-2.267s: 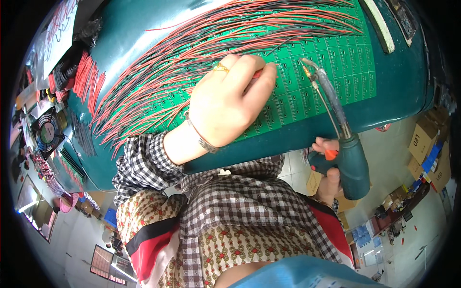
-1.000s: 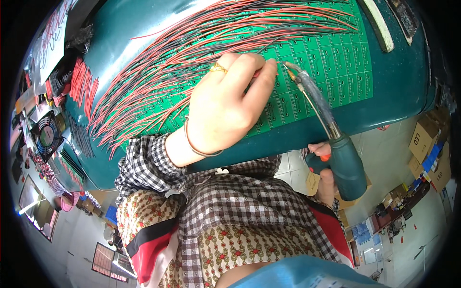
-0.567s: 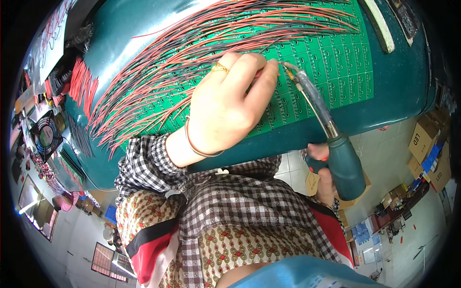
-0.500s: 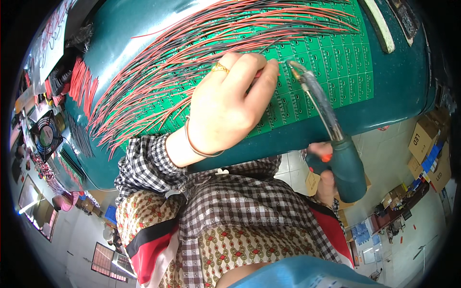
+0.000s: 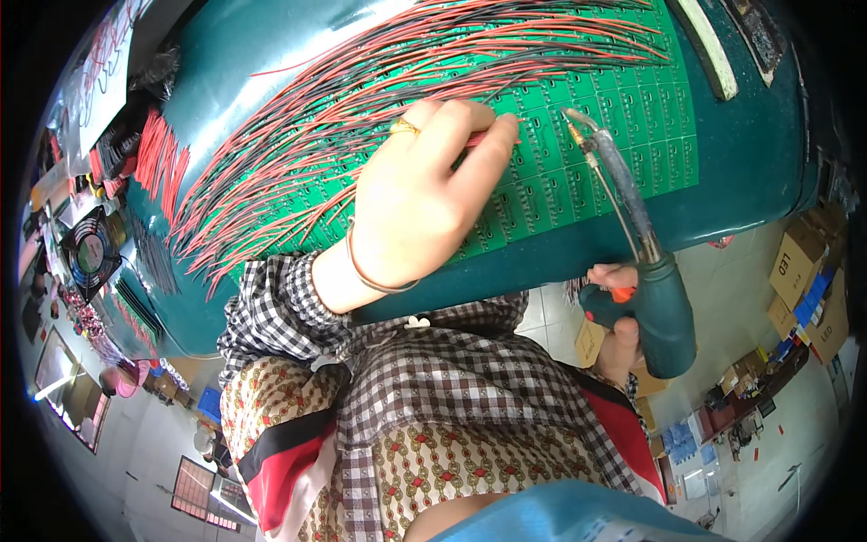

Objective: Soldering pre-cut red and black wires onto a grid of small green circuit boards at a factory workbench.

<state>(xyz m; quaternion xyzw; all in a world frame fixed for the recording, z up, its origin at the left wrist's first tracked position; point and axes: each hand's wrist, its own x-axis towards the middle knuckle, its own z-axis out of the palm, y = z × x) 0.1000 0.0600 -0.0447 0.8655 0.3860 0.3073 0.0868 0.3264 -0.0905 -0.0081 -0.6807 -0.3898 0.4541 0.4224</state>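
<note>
My left hand point(image 5: 411, 203) is over a sheet of green circuit boards point(image 5: 637, 135), its thumb and fingers pinched round red wire point(image 5: 477, 139). Just a short end of that wire shows past the fingertips. My right hand point(image 5: 619, 348) grips the dark green handle of a soldering gun point(image 5: 666, 312) below the table's near edge. The gun's long metal nozzle reaches up over the boards, its bent tip right of my left fingertips and apart from them. Rows of red and black wires point(image 5: 298, 126) fan leftward across the boards. Part of my right hand is hidden behind the handle.
Cut red wires point(image 5: 161, 163) and black wires point(image 5: 155, 257) lie in bundles at the table's left. A small black fan point(image 5: 90, 256) stands beyond them. A pale bar point(image 5: 709, 50) lies right of the boards. Cardboard boxes point(image 5: 799, 271) are on the floor at right.
The soldering gun has shifted slightly right, so its tip is farther from my left fingertips. My left hand has barely moved and keeps its pinch.
</note>
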